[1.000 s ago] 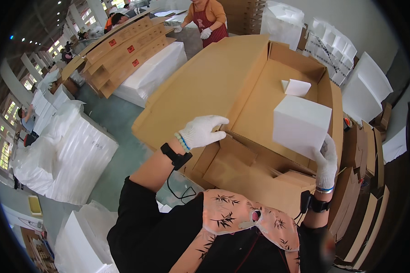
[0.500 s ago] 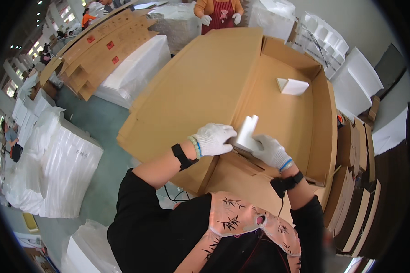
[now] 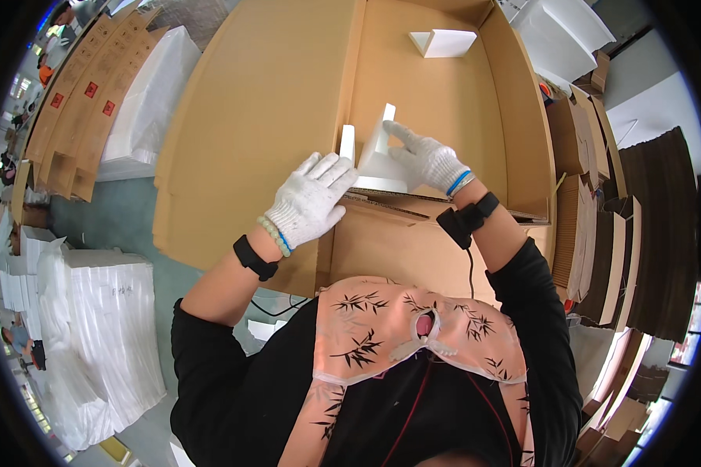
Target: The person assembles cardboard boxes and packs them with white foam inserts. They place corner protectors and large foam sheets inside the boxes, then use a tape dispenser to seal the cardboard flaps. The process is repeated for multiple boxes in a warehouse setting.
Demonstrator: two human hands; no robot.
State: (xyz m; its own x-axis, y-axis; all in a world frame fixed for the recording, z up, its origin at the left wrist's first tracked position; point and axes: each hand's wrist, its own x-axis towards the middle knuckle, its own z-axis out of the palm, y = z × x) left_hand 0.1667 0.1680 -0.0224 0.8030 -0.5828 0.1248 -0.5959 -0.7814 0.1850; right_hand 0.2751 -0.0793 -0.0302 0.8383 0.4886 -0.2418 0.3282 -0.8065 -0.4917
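Inside the near left corner of a long brown cardboard box (image 3: 514, 117), a white foam corner piece (image 3: 383, 185) stands against the near wall, its uprights rising from a flat part. My right hand (image 3: 430, 162), in a white knit glove, grips its right side, with the index finger along the taller upright. My left hand (image 3: 308, 201), gloved alike, lies open over the box's corner edge. Its fingers are stretched out beside the shorter upright, and I cannot tell whether they touch it. A similar white foam piece (image 3: 448, 43) stands at the box's far end.
A wide cardboard flap (image 3: 249, 117) spreads left of the box. Wrapped white foam stacks (image 3: 113, 327) stand on the left floor, with flat printed cartons (image 3: 82, 109) beyond. Folded cardboard (image 3: 576, 233) leans close on the right. A black cable (image 3: 276, 307) hangs below the flap.
The view has tipped down and shifted. My left hand's fingers have straightened from a curled hold on the corner. The foam piece now sits lower in the corner, my right hand still on it.
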